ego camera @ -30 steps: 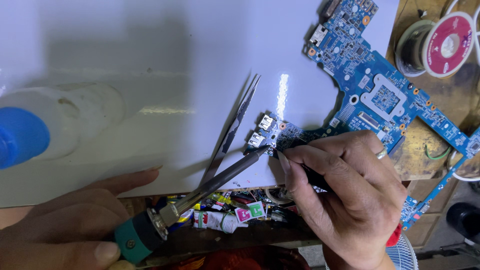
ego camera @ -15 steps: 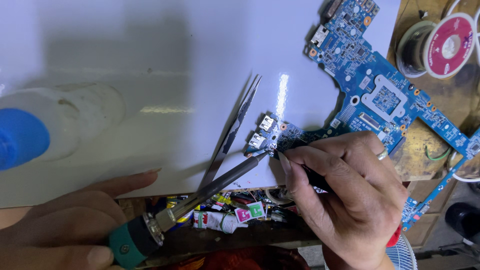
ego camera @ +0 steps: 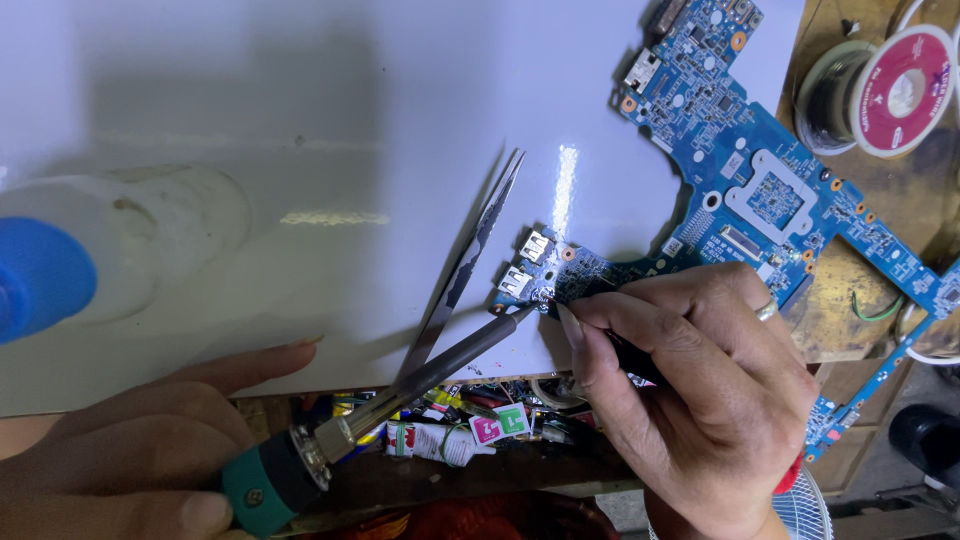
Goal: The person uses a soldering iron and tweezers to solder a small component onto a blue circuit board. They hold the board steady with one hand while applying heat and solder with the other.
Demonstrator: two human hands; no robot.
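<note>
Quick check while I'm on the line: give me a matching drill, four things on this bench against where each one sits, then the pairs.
Things:
1. soldering iron
2. tweezers
3. solder spool
4. blue-capped bottle

Places:
A. top right corner, on the wooden bench
B. far left, lying on the white sheet
C. gripped in the left hand, tip at the circuit board's port corner
D. lying free on the white sheet, between the two hands, left of the board's ports

Pairs: 1-C, 2-D, 3-A, 4-B. The right hand presses on the board beside the iron's tip.
</note>
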